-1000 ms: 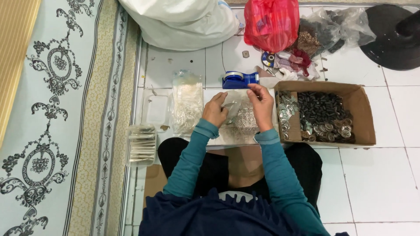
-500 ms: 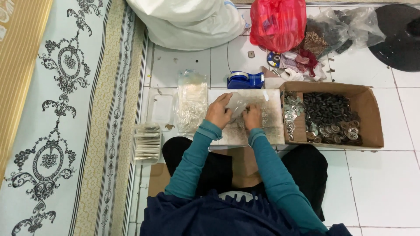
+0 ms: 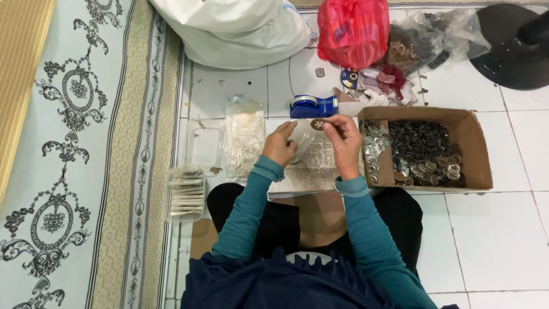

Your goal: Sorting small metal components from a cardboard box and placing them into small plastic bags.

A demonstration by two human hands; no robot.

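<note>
I sit cross-legged on a white tiled floor in teal sleeves. My left hand [image 3: 280, 144] pinches a small clear plastic bag [image 3: 302, 140] by its edge. My right hand [image 3: 343, 140] holds a small round brown button-like piece [image 3: 317, 124] at its fingertips, right at the top of the bag. Under both hands lies a white sheet [image 3: 311, 169] with small pieces on it.
A cardboard box [image 3: 477, 151] of dark and metallic small parts stands at the right. A blue tape dispenser [image 3: 313, 106], a pile of clear bags [image 3: 244, 134], a clear tray [image 3: 204, 146] and stacked packets [image 3: 186, 193] lie nearby. Behind are a red bag [image 3: 351, 28], a white sack [image 3: 234, 28] and a patterned rug [image 3: 74, 143].
My hands have lifted slightly and moved apart. The right hand now holds the round piece up at the bag's top instead of resting beside the left hand on the sheet.
</note>
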